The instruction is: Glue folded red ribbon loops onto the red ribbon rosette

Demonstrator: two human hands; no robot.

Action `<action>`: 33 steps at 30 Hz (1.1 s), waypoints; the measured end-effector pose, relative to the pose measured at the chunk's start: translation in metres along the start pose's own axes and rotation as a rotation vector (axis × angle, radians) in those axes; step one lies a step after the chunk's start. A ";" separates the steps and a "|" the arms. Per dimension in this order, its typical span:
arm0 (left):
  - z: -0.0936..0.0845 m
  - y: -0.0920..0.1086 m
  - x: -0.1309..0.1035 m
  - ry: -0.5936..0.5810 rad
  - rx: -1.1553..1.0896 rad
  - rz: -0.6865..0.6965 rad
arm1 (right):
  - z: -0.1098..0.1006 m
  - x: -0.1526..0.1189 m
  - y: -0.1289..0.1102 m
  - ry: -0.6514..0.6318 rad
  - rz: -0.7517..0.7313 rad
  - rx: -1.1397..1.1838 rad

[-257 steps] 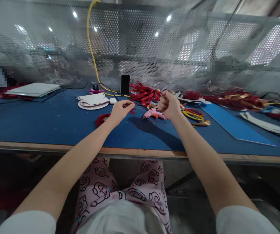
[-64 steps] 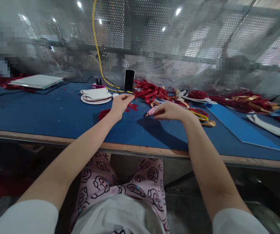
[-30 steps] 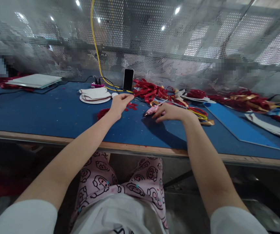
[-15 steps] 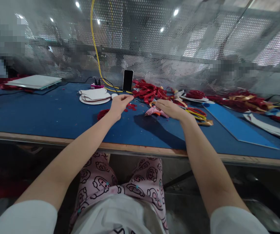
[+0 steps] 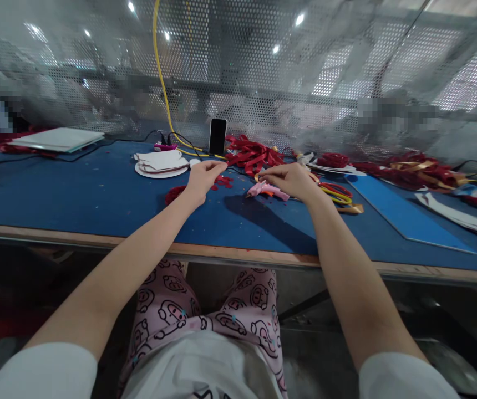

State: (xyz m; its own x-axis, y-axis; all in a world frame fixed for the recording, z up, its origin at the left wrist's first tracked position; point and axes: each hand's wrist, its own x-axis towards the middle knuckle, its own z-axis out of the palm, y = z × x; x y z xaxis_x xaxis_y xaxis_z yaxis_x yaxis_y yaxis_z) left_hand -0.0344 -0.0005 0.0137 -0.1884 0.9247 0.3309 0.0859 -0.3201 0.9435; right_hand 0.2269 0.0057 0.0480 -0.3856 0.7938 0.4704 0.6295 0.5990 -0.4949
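Inside the table edge (image 5: pixel 238 254), left hand (image 5: pixel 205 178); right hand (image 5: pixel 292 178) apart.

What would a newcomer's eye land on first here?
Probably the pink glue gun, lying on the blue tabletop just below the right hand in the picture. Next, the bright heap of red ribbon farther back, with a dark-screened smartphone upright at its left.
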 end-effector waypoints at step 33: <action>0.000 0.000 -0.001 -0.006 -0.004 -0.005 | 0.001 0.002 0.007 -0.061 0.064 -0.006</action>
State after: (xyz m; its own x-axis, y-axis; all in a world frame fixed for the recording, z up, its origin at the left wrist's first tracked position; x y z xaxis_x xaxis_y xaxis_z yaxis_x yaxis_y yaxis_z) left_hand -0.0345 -0.0018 0.0132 -0.1834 0.9273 0.3264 0.0808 -0.3167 0.9451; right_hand 0.2303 0.0114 0.0446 -0.3844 0.8356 0.3924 0.6580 0.5462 -0.5184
